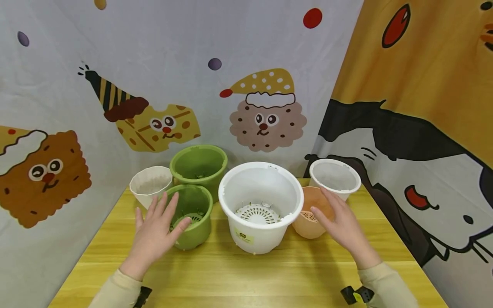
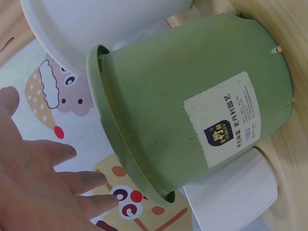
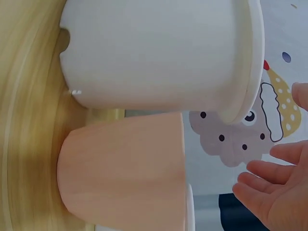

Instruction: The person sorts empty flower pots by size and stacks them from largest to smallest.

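My left hand point(image 1: 154, 235) hovers with fingers spread before the small green flower pot point(image 1: 200, 239), overlapping its left side in the head view. In the left wrist view that pot has a white label point(image 2: 224, 120), and the fingers hang beside its rim. My right hand point(image 1: 344, 226), fingers extended and thumb apart, overlaps the peach pot point(image 1: 309, 231) from the right. Between the hands stands a large white pot point(image 1: 265, 239), upright, with a slotted bottom and a small yellowish sticker. The right wrist view shows the fingers point(image 3: 269, 171) apart from both pots. Neither hand holds anything.
Behind stand a bigger green pot point(image 1: 198, 167), a faceted white pot point(image 1: 145, 200) at left and another white pot point(image 1: 335, 175) at right. All are on a wooden table point(image 1: 246, 282). A cartoon-printed cloth point(image 1: 254, 38) hangs behind and along the sides.
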`<state>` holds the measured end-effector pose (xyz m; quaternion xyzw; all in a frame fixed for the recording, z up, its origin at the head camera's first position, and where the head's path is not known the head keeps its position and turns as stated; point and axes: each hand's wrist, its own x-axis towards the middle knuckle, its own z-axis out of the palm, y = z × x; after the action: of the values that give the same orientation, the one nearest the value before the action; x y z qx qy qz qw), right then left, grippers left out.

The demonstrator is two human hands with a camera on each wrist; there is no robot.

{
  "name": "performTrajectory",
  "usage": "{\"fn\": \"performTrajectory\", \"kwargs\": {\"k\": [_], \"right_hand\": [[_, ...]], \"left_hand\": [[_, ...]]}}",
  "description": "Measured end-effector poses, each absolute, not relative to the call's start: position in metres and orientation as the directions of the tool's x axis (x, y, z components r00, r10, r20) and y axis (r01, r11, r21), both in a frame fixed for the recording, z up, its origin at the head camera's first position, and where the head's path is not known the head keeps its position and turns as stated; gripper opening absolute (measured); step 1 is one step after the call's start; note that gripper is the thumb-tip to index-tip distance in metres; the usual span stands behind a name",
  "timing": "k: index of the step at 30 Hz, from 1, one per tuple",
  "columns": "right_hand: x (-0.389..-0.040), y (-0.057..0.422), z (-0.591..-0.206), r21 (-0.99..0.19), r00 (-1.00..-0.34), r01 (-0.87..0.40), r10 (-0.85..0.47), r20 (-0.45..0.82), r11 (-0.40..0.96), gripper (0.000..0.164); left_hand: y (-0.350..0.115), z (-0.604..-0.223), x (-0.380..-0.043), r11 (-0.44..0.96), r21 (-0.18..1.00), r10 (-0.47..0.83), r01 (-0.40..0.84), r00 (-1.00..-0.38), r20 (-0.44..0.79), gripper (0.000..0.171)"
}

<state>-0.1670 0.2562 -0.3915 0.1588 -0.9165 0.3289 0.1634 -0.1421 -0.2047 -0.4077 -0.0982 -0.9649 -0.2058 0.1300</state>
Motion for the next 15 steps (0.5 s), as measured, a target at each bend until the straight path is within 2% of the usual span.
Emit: {"fn": "performTrajectory", "kwargs": {"k": [5,15], "right_hand": [[-0.168,0.250,-0.393,-0.645,-0.911,-0.383,-0.152,0.384,0.662,0.063],[-0.172,0.240,-0.397,-0.758,-0.935,-0.328,-0.077,0.346,0.565,0.059]], "left_hand": [[-0.205,-0.410,-0.141,0.881,0.403,0.112,0.249,-0.936,0.334,0.077],[-0.205,-0.415,-0.139,0.865,0.433,0.076,0.253,-0.919,0.386,0.075]]}}
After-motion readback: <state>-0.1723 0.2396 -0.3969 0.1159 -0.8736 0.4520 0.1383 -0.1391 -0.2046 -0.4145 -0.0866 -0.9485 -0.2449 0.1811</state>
